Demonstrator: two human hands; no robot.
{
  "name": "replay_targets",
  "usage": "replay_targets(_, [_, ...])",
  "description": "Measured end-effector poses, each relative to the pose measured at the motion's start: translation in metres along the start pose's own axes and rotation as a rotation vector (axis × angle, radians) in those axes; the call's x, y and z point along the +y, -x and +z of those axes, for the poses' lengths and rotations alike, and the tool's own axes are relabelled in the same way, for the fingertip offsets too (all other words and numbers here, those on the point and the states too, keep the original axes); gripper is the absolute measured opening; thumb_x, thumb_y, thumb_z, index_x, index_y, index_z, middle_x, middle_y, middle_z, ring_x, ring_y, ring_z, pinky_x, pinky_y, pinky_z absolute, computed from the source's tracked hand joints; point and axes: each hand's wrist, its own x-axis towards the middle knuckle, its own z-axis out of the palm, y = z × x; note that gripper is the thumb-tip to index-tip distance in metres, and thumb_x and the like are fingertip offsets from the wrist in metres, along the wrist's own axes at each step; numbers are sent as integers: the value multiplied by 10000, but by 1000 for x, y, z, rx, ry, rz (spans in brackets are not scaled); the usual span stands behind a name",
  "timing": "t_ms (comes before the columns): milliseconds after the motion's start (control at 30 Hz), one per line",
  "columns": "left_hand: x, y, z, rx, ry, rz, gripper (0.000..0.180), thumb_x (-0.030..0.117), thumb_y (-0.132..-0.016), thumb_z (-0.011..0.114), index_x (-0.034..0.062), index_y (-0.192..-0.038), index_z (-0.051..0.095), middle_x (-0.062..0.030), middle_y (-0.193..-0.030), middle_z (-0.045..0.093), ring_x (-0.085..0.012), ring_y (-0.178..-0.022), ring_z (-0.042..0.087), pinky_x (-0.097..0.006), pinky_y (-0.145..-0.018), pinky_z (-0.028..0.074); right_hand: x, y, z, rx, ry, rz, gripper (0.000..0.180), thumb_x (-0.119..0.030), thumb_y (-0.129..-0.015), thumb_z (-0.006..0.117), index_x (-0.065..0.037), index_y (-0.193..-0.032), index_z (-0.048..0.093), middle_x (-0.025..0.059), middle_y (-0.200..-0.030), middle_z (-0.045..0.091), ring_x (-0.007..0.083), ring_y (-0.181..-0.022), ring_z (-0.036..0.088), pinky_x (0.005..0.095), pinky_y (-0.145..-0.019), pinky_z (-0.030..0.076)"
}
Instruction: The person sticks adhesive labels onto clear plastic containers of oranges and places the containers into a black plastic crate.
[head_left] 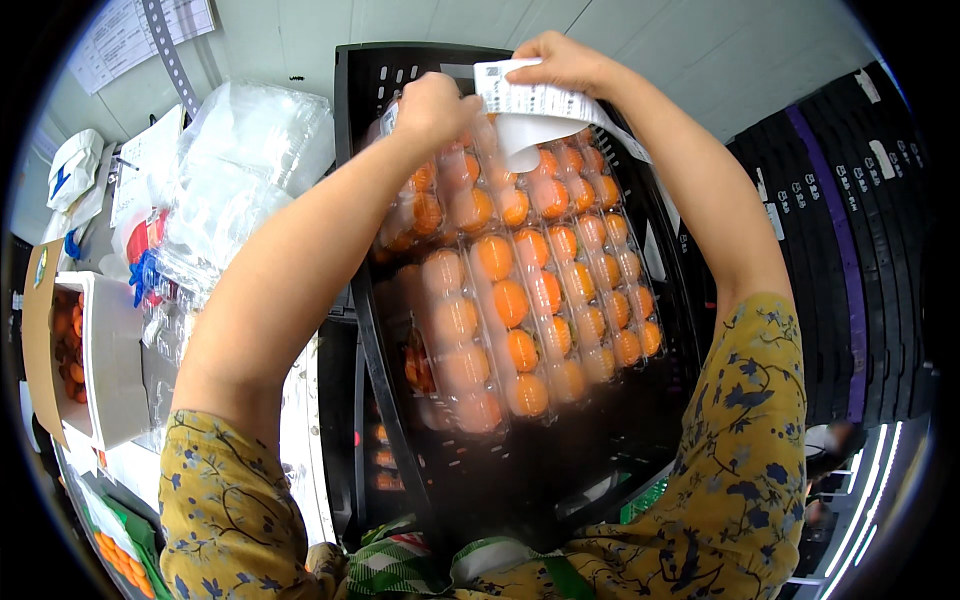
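— Pale wall (620, 30) at the back, looks like a snug packing corner. What are you up to in there, and what's where?

— Ha, ok, nearest me: my mustard flowery sleeves (745, 440), then the near end of a black crate (600, 460). Past that it's rows of clear plastic packs of orange fruit (545, 290).

— And your hands?

— Both up at the crate's far end. Left hand (435, 108) is curled by one end of a printed paper strip (540, 105). Its fingertips are mostly hidden, so I can't make out whether they're pinching anything. Right hand (562, 65) has thumb and fingers pinching the strip's top edge. The strip sits above the farthest packs, curling down in the middle and trailing off right.

— So which step is that?

— My read: the labelling bit. Next move probably calls for a steady pinch, a free corner, and that curl kept off the pack tops. Can't swear it's sticky, though.

— Other stuff around?

— White foam box (115, 370) on my left, pile of clear plastic (255, 140) past it, tall stack of black crates (900, 260) on my right, printed sheets (145, 35) up top left.
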Motion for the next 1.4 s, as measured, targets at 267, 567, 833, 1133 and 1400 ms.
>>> replay_targets(267, [13, 46, 36, -538, -806, 316, 335, 216, -815, 511, 23, -1071, 607, -183, -1141, 569, -283, -1097, 537, -381, -873, 454, -17, -28, 9, -138, 186, 112, 333, -270, -730, 719, 28, -862, 651, 90, -716, 644, 124, -568, 596, 275, -480, 445])
replay_targets(567, [17, 53, 25, -570, -861, 367, 457, 297, -866, 461, 14, -1221, 514, -185, -1217, 502, -290, -1149, 488, -413, -909, 419, -19, -61, 39, -349, 1, 245, 287, -243, -718, 730, -23, -893, 675, 72, -760, 657, 148, -634, 596, 302, -560, 453])
replay_targets(833, [16, 51, 30, -554, -935, 324, 376, 193, -808, 551, 115, -1175, 576, -79, -1201, 553, -261, -1139, 494, -629, -850, 377, 0, -81, 49, -385, 144, 264, 320, -257, -715, 722, -28, -934, 674, 72, -789, 663, 167, -656, 600, 331, -581, 460])
replay_targets(1133, [25, 55, 26, -570, -971, 332, 436, 192, -794, 572, 87, -1217, 544, -86, -1263, 522, -271, -1171, 480, -632, -905, 352, -13, -93, 54, -433, 400, 265, 361, -333, -699, 715, -51, -924, 693, 74, -835, 672, 207, -707, 608, 378, -618, 470])
replay_targets(1400, [20, 54, 28, -527, -930, 290, 395, 176, -787, 583, 83, -1171, 584, -99, -1213, 560, -276, -1128, 525, -582, -916, 370, -41, -90, 65, -455, 561, 322, 419, -358, -681, 720, -49, -962, 684, 111, -949, 661, 251, -803, 614, 404, -693, 478])
